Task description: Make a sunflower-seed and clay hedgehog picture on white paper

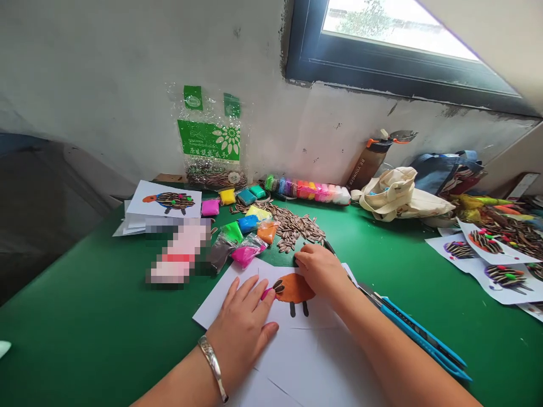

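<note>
- My left grip (241, 319): fingers apart, palm down on the white paper (314, 362), lower centre.
- My right grip (322, 270): fingers curled, frame centre, near the loose seeds (297, 223); cannot tell whether clamped on anything.
- Orange shape (292, 289): on the paper, frame centre; striped seeds (279, 286) at its left end.

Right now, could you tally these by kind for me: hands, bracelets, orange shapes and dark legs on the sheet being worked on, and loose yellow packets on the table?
Hands: 2
Bracelet: 1
Orange shape: 1
Dark legs: 2
Yellow packets: 2
Total: 8
</note>
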The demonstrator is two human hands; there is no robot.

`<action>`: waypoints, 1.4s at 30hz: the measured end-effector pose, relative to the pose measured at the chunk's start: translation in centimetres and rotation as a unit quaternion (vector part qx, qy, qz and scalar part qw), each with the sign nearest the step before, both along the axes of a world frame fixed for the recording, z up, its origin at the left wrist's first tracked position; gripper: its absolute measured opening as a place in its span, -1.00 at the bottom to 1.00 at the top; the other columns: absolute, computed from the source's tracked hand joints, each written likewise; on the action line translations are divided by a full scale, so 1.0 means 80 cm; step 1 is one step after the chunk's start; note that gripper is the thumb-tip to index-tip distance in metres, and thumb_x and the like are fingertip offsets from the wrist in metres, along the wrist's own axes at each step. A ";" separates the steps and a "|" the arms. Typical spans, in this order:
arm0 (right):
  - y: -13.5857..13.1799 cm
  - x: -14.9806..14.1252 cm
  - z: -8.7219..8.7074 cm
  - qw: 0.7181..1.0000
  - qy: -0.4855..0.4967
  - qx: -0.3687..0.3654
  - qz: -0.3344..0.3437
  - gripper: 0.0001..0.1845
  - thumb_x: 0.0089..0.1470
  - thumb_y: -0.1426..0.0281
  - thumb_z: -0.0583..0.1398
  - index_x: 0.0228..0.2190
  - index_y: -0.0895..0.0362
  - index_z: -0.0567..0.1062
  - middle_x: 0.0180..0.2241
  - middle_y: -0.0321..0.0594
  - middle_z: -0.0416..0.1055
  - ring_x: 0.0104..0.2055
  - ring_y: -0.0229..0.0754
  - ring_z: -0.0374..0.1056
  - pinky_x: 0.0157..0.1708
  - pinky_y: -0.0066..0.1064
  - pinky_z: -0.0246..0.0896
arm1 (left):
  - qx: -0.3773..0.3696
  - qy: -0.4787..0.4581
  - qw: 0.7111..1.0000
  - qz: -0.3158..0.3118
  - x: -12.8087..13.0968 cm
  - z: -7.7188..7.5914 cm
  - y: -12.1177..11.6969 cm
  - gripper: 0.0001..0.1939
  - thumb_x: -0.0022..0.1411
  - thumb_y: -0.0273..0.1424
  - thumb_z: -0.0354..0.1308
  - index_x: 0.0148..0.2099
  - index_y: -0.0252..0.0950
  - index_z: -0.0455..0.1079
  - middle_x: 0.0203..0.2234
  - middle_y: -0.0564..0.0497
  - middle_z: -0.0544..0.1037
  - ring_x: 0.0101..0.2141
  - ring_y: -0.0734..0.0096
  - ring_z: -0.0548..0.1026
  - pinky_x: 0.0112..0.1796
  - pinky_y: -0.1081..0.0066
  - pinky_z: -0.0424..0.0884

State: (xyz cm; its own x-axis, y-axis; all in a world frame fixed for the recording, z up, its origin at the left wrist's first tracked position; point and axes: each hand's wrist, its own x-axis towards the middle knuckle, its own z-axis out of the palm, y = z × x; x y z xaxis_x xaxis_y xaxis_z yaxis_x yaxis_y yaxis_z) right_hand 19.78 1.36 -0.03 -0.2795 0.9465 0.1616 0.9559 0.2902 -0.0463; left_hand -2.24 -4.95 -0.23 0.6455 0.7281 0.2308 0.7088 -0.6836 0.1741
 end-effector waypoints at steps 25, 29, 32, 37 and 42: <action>-0.080 -0.028 0.025 0.945 0.315 -0.063 0.054 -0.73 0.18 0.51 -0.01 -0.33 0.05 0.48 -0.40 -0.31 0.46 -0.38 -0.28 0.33 -0.38 -0.51 0.15 | -0.023 0.027 0.999 -0.008 0.004 0.012 -0.003 -0.61 0.23 -0.39 0.06 0.11 -0.31 0.31 0.06 -0.16 0.40 0.10 -0.07 0.26 0.03 -0.21 0.19; -0.078 -0.036 0.007 0.941 0.324 -0.021 0.094 -0.76 0.16 0.51 0.03 -0.34 0.09 0.49 -0.35 -0.24 0.47 -0.32 -0.23 0.34 -0.32 -0.47 0.20 | -0.027 0.035 0.999 -0.007 0.005 0.014 -0.003 -0.61 0.23 -0.39 0.06 0.10 -0.31 0.33 0.06 -0.16 0.40 0.10 -0.08 0.26 0.02 -0.22 0.20; -0.074 -0.036 -0.003 0.947 0.303 0.032 0.098 -0.78 0.14 0.51 0.06 -0.36 0.11 0.50 -0.34 -0.22 0.47 -0.30 -0.21 0.32 -0.29 -0.43 0.19 | -0.024 0.031 0.999 -0.010 0.005 0.015 -0.003 -0.61 0.22 -0.40 0.07 0.10 -0.33 0.33 0.05 -0.16 0.41 0.09 -0.08 0.27 0.02 -0.22 0.21; -0.070 -0.038 -0.012 0.956 0.274 0.058 0.091 -0.81 0.15 0.48 0.10 -0.41 0.11 0.51 -0.40 -0.23 0.44 -0.33 -0.21 0.27 -0.28 -0.39 0.13 | -0.015 0.017 1.000 -0.010 0.004 0.012 -0.004 -0.61 0.20 -0.42 0.08 0.09 -0.37 0.34 0.02 -0.18 0.43 0.08 -0.08 0.28 0.03 -0.22 0.20; -0.071 -0.039 -0.013 0.961 0.250 0.067 0.096 -0.82 0.15 0.49 0.10 -0.39 0.12 0.50 -0.40 -0.22 0.45 -0.34 -0.21 0.26 -0.29 -0.38 0.09 | -0.022 -0.008 1.000 -0.005 0.005 0.011 -0.004 -0.62 0.21 -0.41 0.08 0.08 -0.35 0.35 0.01 -0.16 0.45 0.08 -0.05 0.29 0.04 -0.20 0.19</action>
